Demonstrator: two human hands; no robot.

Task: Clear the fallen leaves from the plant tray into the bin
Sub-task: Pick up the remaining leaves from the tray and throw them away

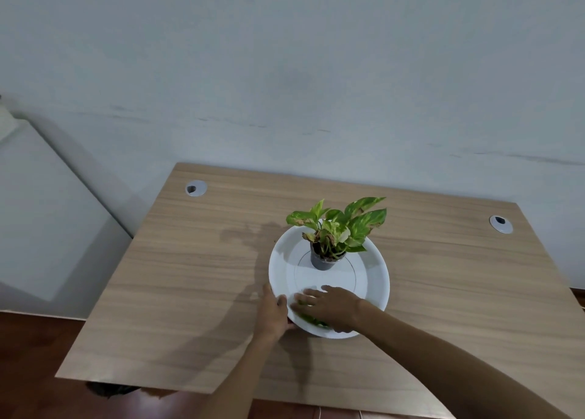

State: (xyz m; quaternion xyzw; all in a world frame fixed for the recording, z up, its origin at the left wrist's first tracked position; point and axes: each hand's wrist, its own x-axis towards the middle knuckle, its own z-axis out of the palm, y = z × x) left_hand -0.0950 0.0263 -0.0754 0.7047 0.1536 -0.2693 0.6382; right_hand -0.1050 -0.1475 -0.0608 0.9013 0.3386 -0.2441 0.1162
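A round white plant tray (378, 279) lies on the wooden table, with a small dark pot (322, 260) of green and yellow leaves standing in its middle. Green fallen leaves (311, 319) lie on the tray's near rim. My right hand (332, 306) rests flat over these leaves, fingers spread and pointing left, covering most of them. My left hand (273, 312) grips the tray's near-left edge, thumb on the rim. No bin shows clearly in this view.
The wooden table (190, 276) has two grey cable grommets, one at the back left (196, 188) and one at the back right (500, 224). A dark object (107, 388) peeks out below the table's front-left edge. A pale wall stands behind.
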